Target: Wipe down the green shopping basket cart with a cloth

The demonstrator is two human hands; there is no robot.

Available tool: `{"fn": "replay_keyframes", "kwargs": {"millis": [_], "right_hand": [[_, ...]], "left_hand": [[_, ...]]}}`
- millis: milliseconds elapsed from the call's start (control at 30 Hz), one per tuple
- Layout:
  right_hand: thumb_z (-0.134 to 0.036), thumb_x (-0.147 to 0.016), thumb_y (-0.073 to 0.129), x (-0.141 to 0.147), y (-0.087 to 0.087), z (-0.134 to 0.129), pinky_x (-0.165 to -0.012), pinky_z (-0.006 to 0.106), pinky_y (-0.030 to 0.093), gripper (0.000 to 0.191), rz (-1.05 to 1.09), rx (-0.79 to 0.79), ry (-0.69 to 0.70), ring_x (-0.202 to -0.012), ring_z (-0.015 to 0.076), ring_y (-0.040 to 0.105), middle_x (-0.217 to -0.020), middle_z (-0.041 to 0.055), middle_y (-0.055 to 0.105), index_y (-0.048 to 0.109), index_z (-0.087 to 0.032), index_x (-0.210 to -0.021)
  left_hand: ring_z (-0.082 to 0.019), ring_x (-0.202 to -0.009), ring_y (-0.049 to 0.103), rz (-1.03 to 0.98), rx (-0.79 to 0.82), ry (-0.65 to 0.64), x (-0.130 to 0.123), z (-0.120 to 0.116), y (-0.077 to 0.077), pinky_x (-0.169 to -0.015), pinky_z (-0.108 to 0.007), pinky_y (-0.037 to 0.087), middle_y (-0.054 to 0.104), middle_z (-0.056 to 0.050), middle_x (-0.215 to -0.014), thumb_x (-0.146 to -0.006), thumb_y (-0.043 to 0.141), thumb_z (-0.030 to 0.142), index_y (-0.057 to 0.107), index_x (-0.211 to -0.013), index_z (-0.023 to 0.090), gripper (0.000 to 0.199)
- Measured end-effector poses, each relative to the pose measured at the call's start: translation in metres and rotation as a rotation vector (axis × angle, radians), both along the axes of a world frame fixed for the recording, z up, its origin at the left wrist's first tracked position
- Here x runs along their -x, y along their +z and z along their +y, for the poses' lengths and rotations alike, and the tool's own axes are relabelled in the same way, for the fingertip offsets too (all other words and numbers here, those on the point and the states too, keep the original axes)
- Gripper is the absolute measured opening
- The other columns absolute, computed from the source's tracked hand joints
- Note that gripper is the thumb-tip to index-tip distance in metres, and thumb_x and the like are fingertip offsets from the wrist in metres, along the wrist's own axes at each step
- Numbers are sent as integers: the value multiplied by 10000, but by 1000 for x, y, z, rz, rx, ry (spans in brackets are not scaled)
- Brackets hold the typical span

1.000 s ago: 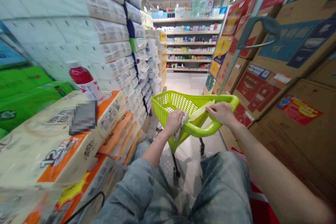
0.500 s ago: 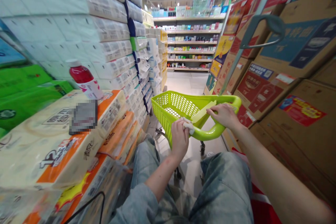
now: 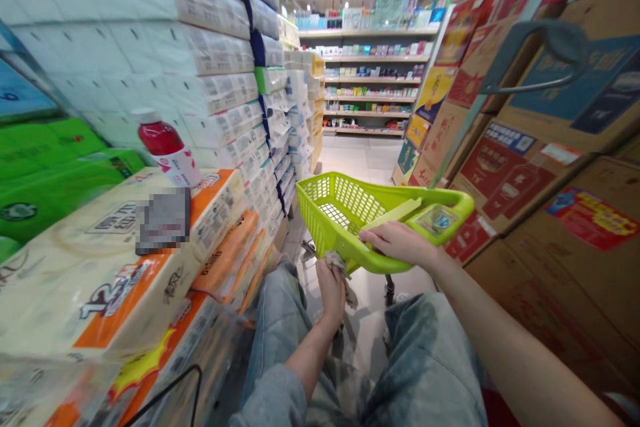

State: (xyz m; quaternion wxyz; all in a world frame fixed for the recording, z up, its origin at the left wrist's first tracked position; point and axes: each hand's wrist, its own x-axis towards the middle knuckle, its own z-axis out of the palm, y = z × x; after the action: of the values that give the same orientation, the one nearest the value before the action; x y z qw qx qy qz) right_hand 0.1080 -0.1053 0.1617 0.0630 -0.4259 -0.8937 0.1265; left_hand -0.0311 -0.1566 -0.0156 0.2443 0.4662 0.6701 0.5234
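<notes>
A lime-green plastic shopping cart (image 3: 345,180) stands in front of my knees, its perforated basket pointing away. My left hand (image 3: 330,287) is closed on a crumpled, greyish-white cloth (image 3: 341,263), which touches the near outer side of the basket and hangs partly below my fingers. My right hand (image 3: 400,242) rests on the near part of the cart's rim by the handle, fingers bent over it; my thumb is hidden. A label panel (image 3: 436,219) shows on the handle to the right of that hand.
Left of me, packs of tissue paper (image 3: 165,307) carry a bottle with red liquid (image 3: 167,147) and a blurred dark flat object (image 3: 164,221). Cardboard cartons (image 3: 565,213) are stacked on the right, with a grey-green hooked handle (image 3: 540,57) before them. Stocked shelves (image 3: 370,80) stand ahead.
My left hand has moved down with the cloth, from the handle's left end to the basket's outer side. My right hand has shifted left along the cart, uncovering the label panel.
</notes>
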Motion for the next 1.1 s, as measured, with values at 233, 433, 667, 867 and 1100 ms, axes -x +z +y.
{"fn": "replay_keyframes", "kwargs": {"millis": [233, 433, 667, 867, 1100], "right_hand": [[-530, -912, 277, 18, 2, -5, -506, 228, 248, 578, -46, -119, 152, -510, 107, 503, -586, 31, 626, 673, -187, -668], [-469, -924, 272, 18, 1, -2, -517, 230, 254, 555, -94, -148, 160, -505, 103, 505, -591, 35, 635, 672, -187, -662], [-404, -916, 285, 11, 1, 4, -523, 229, 274, 498, -103, -136, 194, -527, 113, 532, -608, 30, 649, 668, -206, -669], [-395, -902, 301, 10, -1, 11, -516, 231, 280, 470, -107, -101, 203, -523, 114, 528, -601, 26, 647, 677, -214, -686], [-434, -905, 300, 5, 1, 12, -485, 221, 260, 486, -28, -73, 254, -483, 101, 492, -551, 23, 611, 699, -180, -792]], "left_hand": [[-163, -894, 507, -46, -187, 94, 1, 1, 13, -782, -294, 449, 497, -51, -944, -893, 346, 260, 407, -912, 217, 76], [-164, -925, 513, -63, -168, 103, 6, 9, 8, -820, -302, 441, 512, -62, -975, -881, 360, 223, 419, -916, 204, 71], [-119, -669, 518, -235, 242, 108, 29, 27, -61, -600, -228, 428, 507, 1, -711, -836, 396, 131, 420, -746, 186, 108], [-93, -548, 484, -333, 333, 129, 30, 26, -71, -508, -195, 387, 460, 38, -617, -802, 416, 96, 383, -697, 196, 149], [-138, -809, 528, -309, -193, 68, 20, 31, -17, -732, -241, 426, 553, -26, -872, -869, 437, 295, 489, -920, 191, 127]]}}
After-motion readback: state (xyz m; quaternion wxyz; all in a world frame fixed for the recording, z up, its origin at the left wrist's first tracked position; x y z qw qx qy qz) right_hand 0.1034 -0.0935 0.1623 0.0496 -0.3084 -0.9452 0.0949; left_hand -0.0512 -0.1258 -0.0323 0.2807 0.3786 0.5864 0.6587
